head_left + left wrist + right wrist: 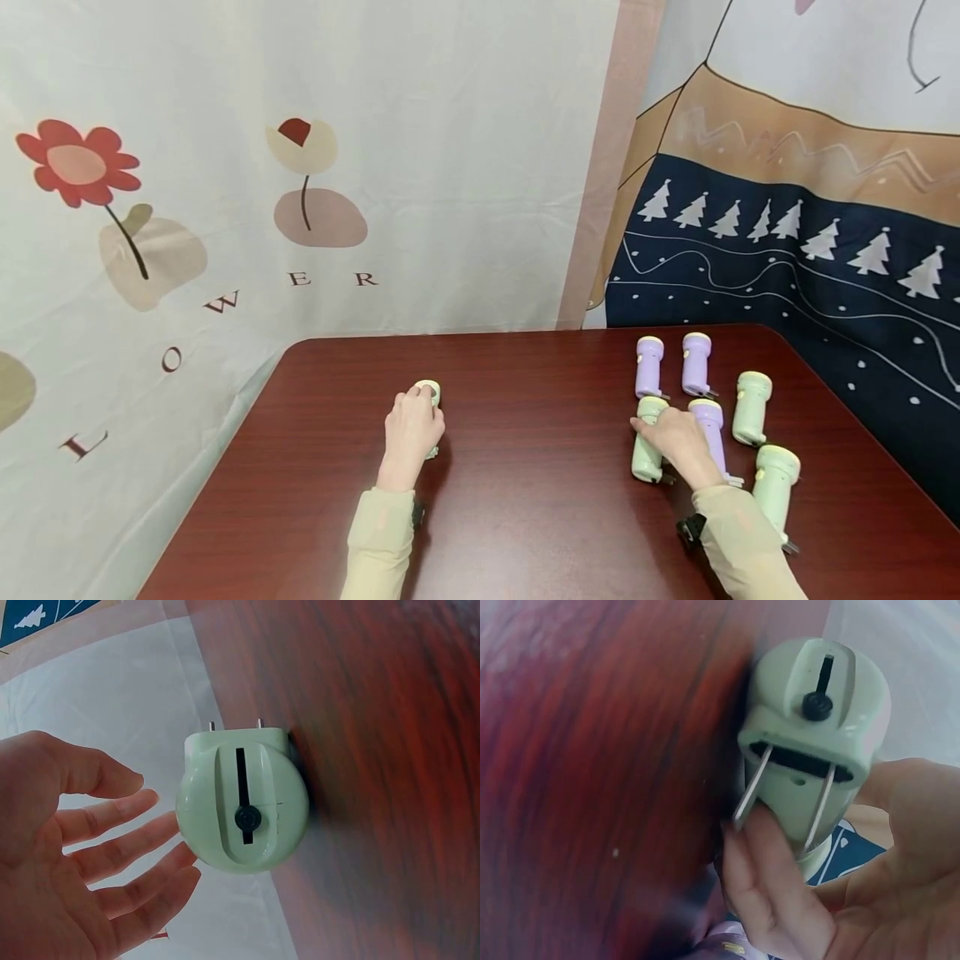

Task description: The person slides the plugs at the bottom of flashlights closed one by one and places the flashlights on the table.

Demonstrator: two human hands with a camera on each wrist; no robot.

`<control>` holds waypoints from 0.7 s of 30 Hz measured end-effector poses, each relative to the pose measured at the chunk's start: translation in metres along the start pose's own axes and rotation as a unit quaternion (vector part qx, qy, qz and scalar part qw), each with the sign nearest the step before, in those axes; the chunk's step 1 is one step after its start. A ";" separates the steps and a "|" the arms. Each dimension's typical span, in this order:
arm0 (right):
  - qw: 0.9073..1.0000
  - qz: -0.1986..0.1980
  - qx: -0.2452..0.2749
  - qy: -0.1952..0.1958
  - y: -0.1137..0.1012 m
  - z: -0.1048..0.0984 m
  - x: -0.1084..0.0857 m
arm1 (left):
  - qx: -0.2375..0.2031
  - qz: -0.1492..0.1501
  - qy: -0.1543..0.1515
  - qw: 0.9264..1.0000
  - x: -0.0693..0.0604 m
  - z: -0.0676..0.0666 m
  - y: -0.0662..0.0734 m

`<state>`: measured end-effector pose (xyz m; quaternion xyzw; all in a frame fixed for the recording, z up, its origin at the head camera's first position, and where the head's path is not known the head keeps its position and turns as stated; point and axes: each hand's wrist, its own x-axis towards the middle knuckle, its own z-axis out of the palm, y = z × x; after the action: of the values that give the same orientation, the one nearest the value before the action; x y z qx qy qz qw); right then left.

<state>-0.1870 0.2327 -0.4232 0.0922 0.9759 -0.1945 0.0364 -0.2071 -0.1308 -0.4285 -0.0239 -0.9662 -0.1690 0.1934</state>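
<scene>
Left hand [414, 425]: fingers sitting loosely spread, not gripping green torch [244, 799] lying toward far-left corner of counter [525, 467]. Right hand [681, 443]: fingers gripping second green torch [645, 458], toward right edge.

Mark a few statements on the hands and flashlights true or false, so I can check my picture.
1. The right hand grips a pale green plug-in flashlight. True.
2. The left hand is at a purple flashlight. False: it is at the lone green flashlight, apart from the rest.
3. Three purple flashlights lie on the table. True.
4. The metal prongs on the right hand's flashlight are folded away. False: both prongs stick out.
5. The left hand's flashlight has a black slide switch on its end. True.
</scene>
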 end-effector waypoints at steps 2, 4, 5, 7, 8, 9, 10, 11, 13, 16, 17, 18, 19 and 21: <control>1.000 0.003 0.008 -0.002 0.000 0.000 0.001 | -0.001 0.001 0.001 1.000 0.000 0.000 0.000; 1.000 0.006 0.017 -0.006 0.000 0.000 0.001 | -0.002 0.003 0.002 1.000 0.000 0.001 0.000; 1.000 0.009 0.023 -0.008 0.000 0.000 0.001 | -0.003 0.004 0.002 1.000 0.000 0.001 0.000; 0.999 0.011 0.032 -0.010 0.000 0.000 0.002 | -0.004 0.005 0.002 1.000 0.000 0.001 0.000; 0.999 0.012 0.036 -0.011 0.000 0.000 0.001 | -0.003 0.005 0.001 1.000 0.000 0.001 0.000; 0.999 0.013 0.040 -0.011 0.001 0.001 0.001 | -0.003 0.004 0.000 1.000 0.000 0.000 0.000; 0.999 0.012 0.043 -0.010 0.001 0.001 0.001 | -0.004 0.004 -0.002 1.000 0.000 0.000 0.000; 0.999 0.012 0.047 -0.008 0.001 0.001 0.002 | -0.004 0.003 -0.003 1.000 0.000 0.000 0.000; 0.998 0.011 0.055 -0.002 0.001 0.002 0.002 | -0.004 0.002 -0.005 1.000 0.000 -0.001 0.001; 0.998 0.008 0.067 0.007 0.002 0.002 0.002 | -0.004 0.002 -0.005 1.000 -0.001 -0.002 0.002; 0.997 0.006 0.072 0.010 0.001 0.003 0.002 | -0.004 0.003 -0.004 1.000 -0.001 -0.002 0.003; 0.997 0.005 0.077 0.013 0.001 0.003 0.002 | -0.003 0.004 -0.002 1.000 -0.001 -0.003 0.003; 0.997 0.003 0.081 0.015 0.001 0.003 0.002 | -0.003 0.005 -0.001 1.000 0.000 -0.003 0.004; 0.996 0.001 0.090 0.020 -0.001 0.002 0.003 | -0.003 0.007 0.001 1.000 0.000 -0.004 0.005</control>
<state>-0.1896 0.2313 -0.4251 0.0997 0.9550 -0.2793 0.0086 -0.2049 -0.1272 -0.4239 -0.0307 -0.9653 -0.1702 0.1958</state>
